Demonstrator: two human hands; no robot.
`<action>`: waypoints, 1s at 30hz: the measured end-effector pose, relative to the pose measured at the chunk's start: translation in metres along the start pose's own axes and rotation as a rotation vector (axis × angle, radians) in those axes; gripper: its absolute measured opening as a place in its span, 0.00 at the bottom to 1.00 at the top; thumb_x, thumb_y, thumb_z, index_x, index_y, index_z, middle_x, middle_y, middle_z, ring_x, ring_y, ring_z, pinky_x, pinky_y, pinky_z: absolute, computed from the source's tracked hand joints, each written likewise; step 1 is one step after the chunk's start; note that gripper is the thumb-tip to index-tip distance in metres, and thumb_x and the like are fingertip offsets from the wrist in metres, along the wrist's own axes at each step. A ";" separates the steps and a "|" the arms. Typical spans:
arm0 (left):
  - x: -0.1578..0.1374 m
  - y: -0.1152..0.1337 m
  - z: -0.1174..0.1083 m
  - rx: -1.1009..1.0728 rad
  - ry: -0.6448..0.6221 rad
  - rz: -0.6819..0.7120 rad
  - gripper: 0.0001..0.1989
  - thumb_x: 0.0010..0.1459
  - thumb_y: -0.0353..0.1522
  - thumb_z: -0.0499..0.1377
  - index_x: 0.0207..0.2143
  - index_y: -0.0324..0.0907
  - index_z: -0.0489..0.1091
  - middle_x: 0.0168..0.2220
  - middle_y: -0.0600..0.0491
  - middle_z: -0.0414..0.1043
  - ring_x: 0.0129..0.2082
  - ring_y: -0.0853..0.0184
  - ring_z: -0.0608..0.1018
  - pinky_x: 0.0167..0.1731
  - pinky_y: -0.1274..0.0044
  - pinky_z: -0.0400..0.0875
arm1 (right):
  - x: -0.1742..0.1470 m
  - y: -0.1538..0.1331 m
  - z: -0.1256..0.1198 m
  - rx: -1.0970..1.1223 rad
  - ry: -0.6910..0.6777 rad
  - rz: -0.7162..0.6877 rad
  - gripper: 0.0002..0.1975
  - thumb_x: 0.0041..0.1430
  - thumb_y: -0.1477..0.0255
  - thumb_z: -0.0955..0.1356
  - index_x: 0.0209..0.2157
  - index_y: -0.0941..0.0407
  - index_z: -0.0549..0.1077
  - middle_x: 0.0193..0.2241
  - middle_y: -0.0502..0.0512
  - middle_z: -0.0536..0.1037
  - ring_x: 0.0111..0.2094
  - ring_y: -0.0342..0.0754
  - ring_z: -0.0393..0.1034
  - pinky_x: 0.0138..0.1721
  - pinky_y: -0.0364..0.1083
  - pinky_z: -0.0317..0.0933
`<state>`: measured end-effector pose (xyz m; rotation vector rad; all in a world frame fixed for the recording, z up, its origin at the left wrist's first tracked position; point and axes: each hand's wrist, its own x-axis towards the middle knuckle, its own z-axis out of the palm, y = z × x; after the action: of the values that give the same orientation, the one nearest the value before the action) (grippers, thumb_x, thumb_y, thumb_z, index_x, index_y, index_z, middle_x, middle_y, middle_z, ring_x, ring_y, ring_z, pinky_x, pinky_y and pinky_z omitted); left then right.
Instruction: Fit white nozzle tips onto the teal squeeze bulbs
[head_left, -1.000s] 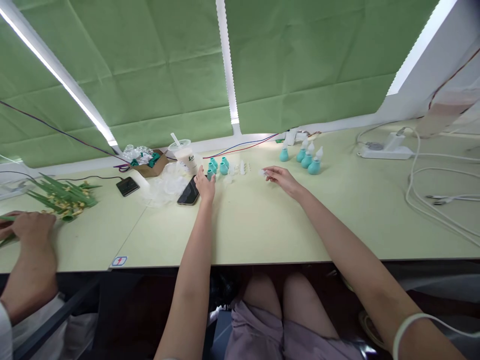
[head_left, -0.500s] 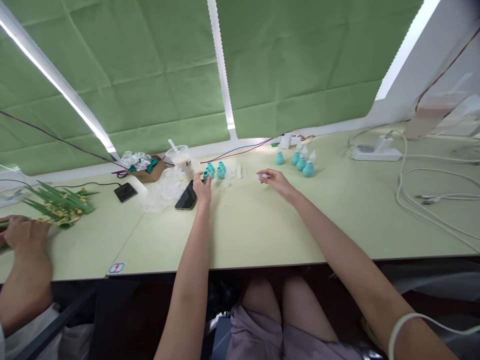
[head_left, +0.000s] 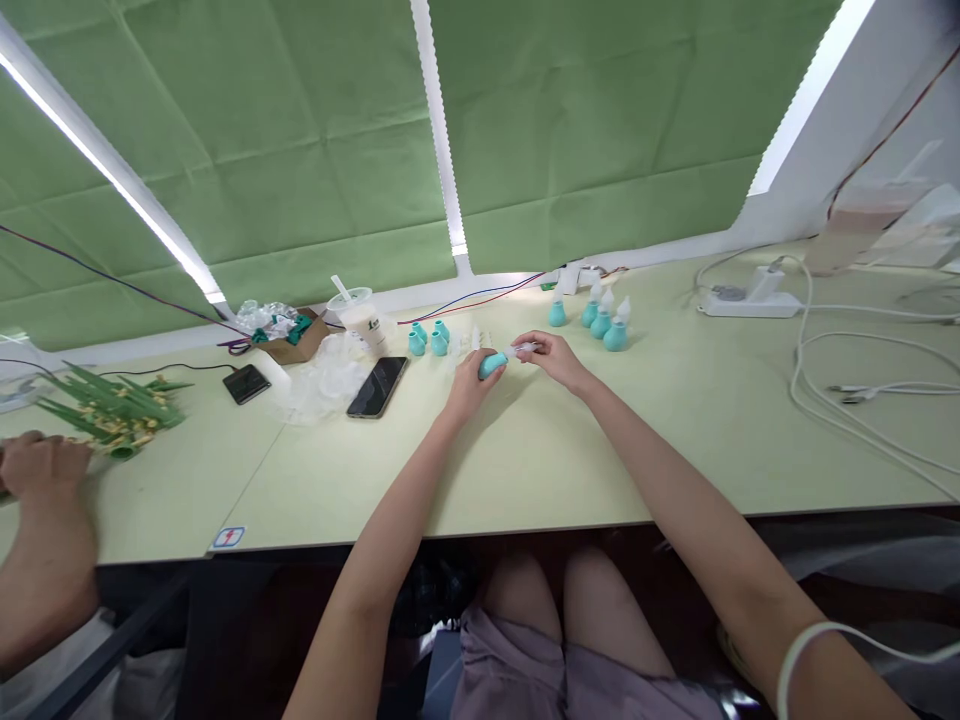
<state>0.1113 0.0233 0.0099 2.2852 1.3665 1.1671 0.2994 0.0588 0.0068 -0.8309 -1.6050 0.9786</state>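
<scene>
My left hand (head_left: 466, 385) grips a teal rubber bulb (head_left: 493, 364) above the pale green table (head_left: 525, 450). My right hand (head_left: 551, 356) pinches a small clear nozzle (head_left: 521, 350), whose tip meets the bulb's mouth. Three more teal bulbs (head_left: 429, 340) without nozzles stand just behind my left hand, with a few clear nozzles (head_left: 474, 340) beside them. Farther right, several bulbs fitted with white nozzles (head_left: 600, 320) stand in a group.
A black phone (head_left: 377, 386) lies left of my hands, near crumpled clear plastic (head_left: 322, 378), a lidded drink cup (head_left: 361, 318) and a small cardboard box (head_left: 296, 340). A co-worker's hand (head_left: 41, 465) rests by green stems (head_left: 112, 410). White cables (head_left: 862, 385) and a power strip (head_left: 742, 300) lie at right.
My left hand picked a teal bulb from the cluster and carried it right to meet the nozzle in my right hand. The camera shifted slightly.
</scene>
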 end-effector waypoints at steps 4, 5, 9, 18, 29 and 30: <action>0.001 -0.002 0.000 -0.034 0.003 -0.033 0.12 0.58 0.37 0.55 0.43 0.42 0.67 0.40 0.52 0.72 0.36 0.69 0.73 0.38 0.79 0.65 | -0.001 -0.001 0.000 -0.074 -0.016 -0.021 0.12 0.46 0.66 0.71 0.34 0.56 0.74 0.31 0.52 0.75 0.30 0.45 0.69 0.38 0.47 0.65; 0.001 -0.002 0.001 -0.032 0.008 -0.041 0.12 0.57 0.37 0.56 0.43 0.42 0.67 0.40 0.52 0.73 0.37 0.69 0.73 0.38 0.78 0.65 | -0.001 -0.002 0.000 -0.099 -0.013 -0.029 0.11 0.46 0.67 0.70 0.34 0.56 0.74 0.31 0.52 0.75 0.30 0.45 0.69 0.37 0.47 0.65; 0.000 -0.002 0.003 -0.018 0.022 -0.056 0.13 0.56 0.37 0.58 0.42 0.42 0.69 0.41 0.52 0.74 0.39 0.67 0.74 0.41 0.77 0.66 | -0.004 -0.006 0.003 -0.183 -0.005 -0.038 0.10 0.47 0.68 0.69 0.33 0.56 0.75 0.29 0.52 0.76 0.27 0.44 0.69 0.34 0.46 0.65; -0.004 0.008 0.001 0.125 0.020 -0.183 0.13 0.52 0.40 0.61 0.38 0.44 0.75 0.36 0.52 0.78 0.36 0.62 0.77 0.37 0.74 0.66 | -0.008 -0.007 0.005 -0.202 -0.042 0.030 0.10 0.44 0.68 0.71 0.31 0.57 0.78 0.26 0.52 0.77 0.24 0.45 0.69 0.29 0.46 0.66; -0.007 0.014 0.003 0.231 -0.062 -0.221 0.13 0.53 0.40 0.61 0.40 0.46 0.75 0.41 0.54 0.77 0.41 0.63 0.77 0.41 0.77 0.66 | -0.012 -0.014 0.004 -0.241 -0.094 0.093 0.14 0.41 0.67 0.73 0.31 0.59 0.80 0.22 0.53 0.77 0.23 0.44 0.69 0.28 0.43 0.64; -0.007 0.015 0.004 0.233 -0.060 -0.223 0.13 0.53 0.40 0.61 0.40 0.47 0.75 0.42 0.54 0.77 0.42 0.63 0.77 0.41 0.77 0.66 | -0.012 -0.014 0.004 -0.234 -0.091 0.101 0.14 0.41 0.66 0.73 0.31 0.59 0.80 0.21 0.53 0.76 0.23 0.44 0.69 0.27 0.43 0.64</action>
<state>0.1216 0.0103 0.0120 2.2208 1.7619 0.9037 0.2978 0.0412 0.0137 -1.0483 -1.7945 0.9208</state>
